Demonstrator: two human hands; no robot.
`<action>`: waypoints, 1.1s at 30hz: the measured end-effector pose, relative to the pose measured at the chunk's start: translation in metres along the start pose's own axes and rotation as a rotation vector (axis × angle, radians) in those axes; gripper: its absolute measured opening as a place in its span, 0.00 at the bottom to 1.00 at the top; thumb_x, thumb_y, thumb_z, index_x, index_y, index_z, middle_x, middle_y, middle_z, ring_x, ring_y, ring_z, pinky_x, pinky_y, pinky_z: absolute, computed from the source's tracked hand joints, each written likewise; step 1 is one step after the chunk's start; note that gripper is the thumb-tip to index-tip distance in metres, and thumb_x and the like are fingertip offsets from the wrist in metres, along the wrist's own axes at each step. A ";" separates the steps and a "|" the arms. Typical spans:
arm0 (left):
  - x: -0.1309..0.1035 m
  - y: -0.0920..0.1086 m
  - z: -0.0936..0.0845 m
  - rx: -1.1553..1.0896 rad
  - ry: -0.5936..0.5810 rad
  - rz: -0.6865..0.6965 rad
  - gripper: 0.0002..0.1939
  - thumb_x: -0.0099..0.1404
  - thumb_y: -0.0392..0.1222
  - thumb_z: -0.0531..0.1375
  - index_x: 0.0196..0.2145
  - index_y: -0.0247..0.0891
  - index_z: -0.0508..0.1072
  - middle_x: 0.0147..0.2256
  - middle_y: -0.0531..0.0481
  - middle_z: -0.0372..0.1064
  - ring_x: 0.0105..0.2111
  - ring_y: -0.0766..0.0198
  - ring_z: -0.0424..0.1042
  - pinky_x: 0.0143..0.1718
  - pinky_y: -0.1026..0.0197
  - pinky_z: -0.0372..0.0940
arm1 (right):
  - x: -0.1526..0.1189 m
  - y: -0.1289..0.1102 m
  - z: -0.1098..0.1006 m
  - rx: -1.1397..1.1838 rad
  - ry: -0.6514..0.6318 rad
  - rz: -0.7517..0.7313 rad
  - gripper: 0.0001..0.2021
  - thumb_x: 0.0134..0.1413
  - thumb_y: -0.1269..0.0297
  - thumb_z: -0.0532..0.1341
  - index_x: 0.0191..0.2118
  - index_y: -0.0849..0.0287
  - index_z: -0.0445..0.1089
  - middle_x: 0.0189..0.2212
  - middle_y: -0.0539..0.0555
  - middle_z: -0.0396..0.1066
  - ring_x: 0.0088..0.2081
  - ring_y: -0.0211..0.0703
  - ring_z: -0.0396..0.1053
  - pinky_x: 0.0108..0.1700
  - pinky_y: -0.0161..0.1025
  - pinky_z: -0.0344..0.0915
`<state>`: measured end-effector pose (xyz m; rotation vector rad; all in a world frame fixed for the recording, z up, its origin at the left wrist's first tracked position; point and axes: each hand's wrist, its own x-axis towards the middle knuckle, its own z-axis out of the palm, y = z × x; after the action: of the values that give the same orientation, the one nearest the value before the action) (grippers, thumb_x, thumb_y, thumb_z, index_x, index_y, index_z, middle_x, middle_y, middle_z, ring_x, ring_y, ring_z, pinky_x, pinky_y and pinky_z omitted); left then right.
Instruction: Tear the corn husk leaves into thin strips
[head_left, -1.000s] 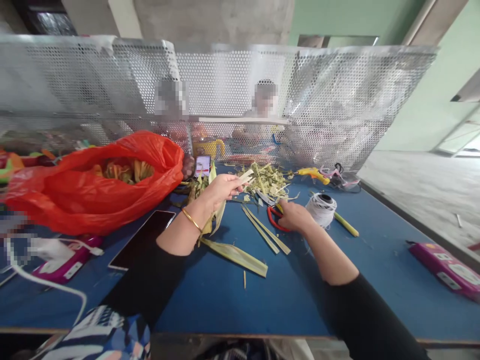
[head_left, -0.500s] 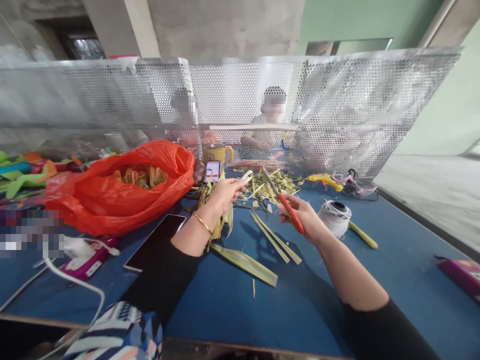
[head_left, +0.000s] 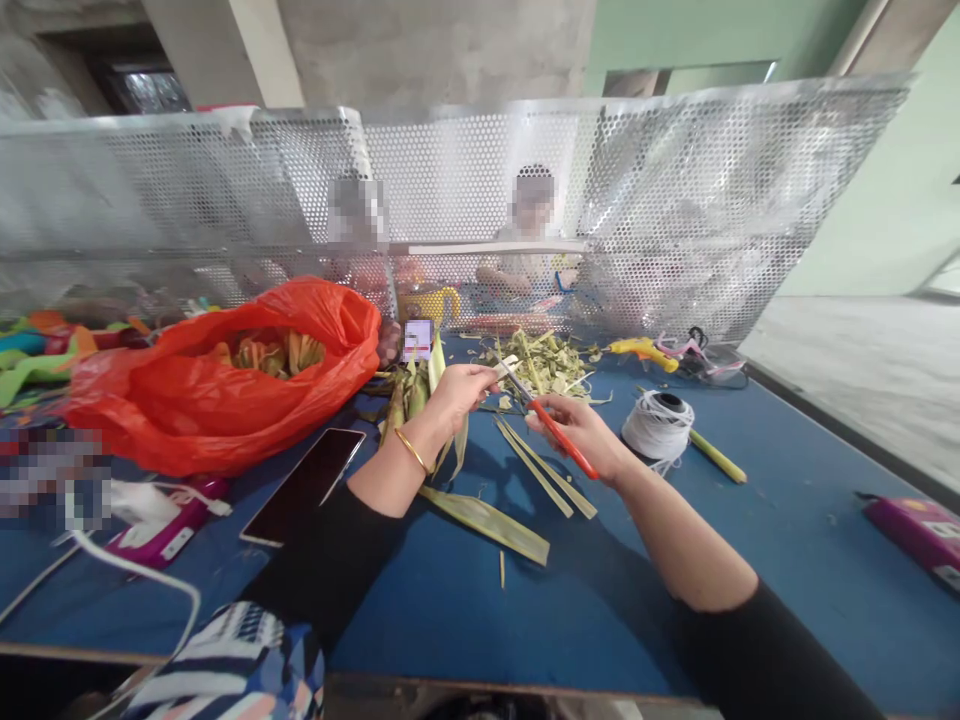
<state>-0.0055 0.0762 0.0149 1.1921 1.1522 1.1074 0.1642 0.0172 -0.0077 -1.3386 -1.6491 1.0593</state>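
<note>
Between its thumb and fingers my left hand (head_left: 463,392) pinches a pale strip of husk (head_left: 507,366). Red-handled scissors (head_left: 559,437) are gripped in my right hand (head_left: 583,432), with their blades at the strip's end. Whether the blades are closed on it I cannot tell. Under and behind my left wrist lie several long corn husks (head_left: 411,395). One flat husk leaf (head_left: 491,522) rests on the blue table, close to two narrow husk strips (head_left: 536,465). Behind both hands spreads a heap of husk scraps (head_left: 551,362).
A red plastic bag (head_left: 180,420) holding husk pieces stands left, near a dark tablet (head_left: 304,490). Right of my hand are a spool of white cord (head_left: 657,428), a green stalk (head_left: 718,458) and a yellow glue gun (head_left: 643,352). A perforated metal screen (head_left: 480,180) closes the back; people sit behind it.
My right hand has moved left with the scissors, bringing the blades from beside the husk strip up to it. My left hand still pinches the strip. The view has shifted slightly.
</note>
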 end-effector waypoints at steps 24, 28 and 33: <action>-0.023 0.021 -0.004 -0.368 -0.283 -0.100 0.11 0.65 0.33 0.57 0.27 0.28 0.74 0.21 0.54 0.59 0.16 0.78 0.54 0.15 0.73 0.48 | 0.005 0.008 -0.009 -1.190 0.126 0.194 0.14 0.59 0.63 0.53 0.46 0.64 0.68 0.41 0.65 0.74 0.42 0.54 0.73 0.37 0.40 0.63; -0.032 0.023 0.001 -0.475 -0.291 -0.169 0.14 0.68 0.31 0.52 0.26 0.30 0.71 0.21 0.53 0.61 0.16 0.76 0.58 0.16 0.72 0.55 | 0.004 0.006 -0.011 -1.187 0.157 0.145 0.13 0.58 0.65 0.54 0.44 0.67 0.70 0.44 0.69 0.72 0.46 0.57 0.71 0.43 0.43 0.64; -0.039 0.022 0.010 -0.612 -0.133 -0.139 0.14 0.68 0.29 0.49 0.27 0.32 0.69 0.23 0.48 0.69 0.22 0.69 0.70 0.29 0.64 0.69 | -0.004 -0.014 0.002 -0.394 0.184 -0.041 0.16 0.62 0.57 0.50 0.37 0.61 0.72 0.36 0.58 0.75 0.42 0.48 0.72 0.45 0.41 0.65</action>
<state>0.0008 0.0378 0.0392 0.6835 0.7028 1.1426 0.1581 0.0110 0.0039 -1.5910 -1.7944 0.5821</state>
